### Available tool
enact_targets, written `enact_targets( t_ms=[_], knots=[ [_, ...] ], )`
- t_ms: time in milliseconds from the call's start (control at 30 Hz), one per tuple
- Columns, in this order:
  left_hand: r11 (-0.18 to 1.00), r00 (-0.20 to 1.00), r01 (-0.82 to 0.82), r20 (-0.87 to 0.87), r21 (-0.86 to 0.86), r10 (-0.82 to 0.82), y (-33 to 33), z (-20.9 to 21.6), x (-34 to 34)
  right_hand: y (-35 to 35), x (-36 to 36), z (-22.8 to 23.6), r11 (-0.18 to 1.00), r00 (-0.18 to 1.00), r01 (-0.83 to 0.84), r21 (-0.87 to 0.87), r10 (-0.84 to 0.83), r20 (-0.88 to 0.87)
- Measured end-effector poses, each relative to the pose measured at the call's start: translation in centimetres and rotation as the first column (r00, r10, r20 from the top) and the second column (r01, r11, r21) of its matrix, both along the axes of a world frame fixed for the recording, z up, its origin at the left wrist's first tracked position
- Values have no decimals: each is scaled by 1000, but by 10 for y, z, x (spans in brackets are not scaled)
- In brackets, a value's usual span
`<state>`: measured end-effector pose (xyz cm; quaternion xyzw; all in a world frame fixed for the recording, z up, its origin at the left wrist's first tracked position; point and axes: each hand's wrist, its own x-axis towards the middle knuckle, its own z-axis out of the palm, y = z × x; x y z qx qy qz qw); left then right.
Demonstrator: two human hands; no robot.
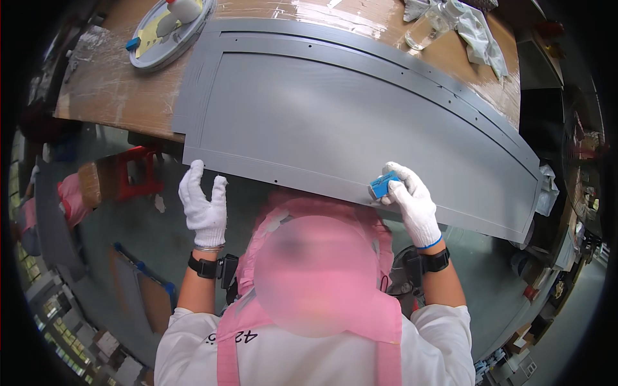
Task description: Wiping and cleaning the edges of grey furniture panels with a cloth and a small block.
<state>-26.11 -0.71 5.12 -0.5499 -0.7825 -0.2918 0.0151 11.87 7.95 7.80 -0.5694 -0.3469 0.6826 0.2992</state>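
A large grey panel (309, 109) with a recessed middle and a raised frame lies across the table, its near edge towards me. Small dark holes dot its frame. At the near edge, right of centre, my gloved right hand (412, 202) is closed round a small blue block (383, 184), held close over the panel's frame. My gloved left hand (205, 202) is by the panel's near left corner, fingers apart, with nothing in it. Whether its fingertips touch the edge I cannot tell. A second grey panel's edge (188, 96) shows under the first at the left.
On the brown table (103, 90), at the back left, a round grey lid (154, 63) carries a white bottle (185, 9), grey paste and another blue block (132, 44). A clear jar (425, 32) and crumpled white cloth (479, 38) lie back right. A red stool (138, 172) stands left.
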Motion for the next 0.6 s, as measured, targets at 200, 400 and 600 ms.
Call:
enact_targets(
  t_ms=[200,400,600],
  knots=[
    [975,847,164,528,-149,-62,-18,-23,-9,14,-62,16,965,943,-249,80,223,248],
    [944,811,253,578,-211,-88,-13,-25,-11,20,-106,-3,782,815,-494,379,265,515],
    [929,750,301,656,-215,-91,-13,-30,-19,25,-131,-6,572,690,-670,474,243,682]
  ],
)
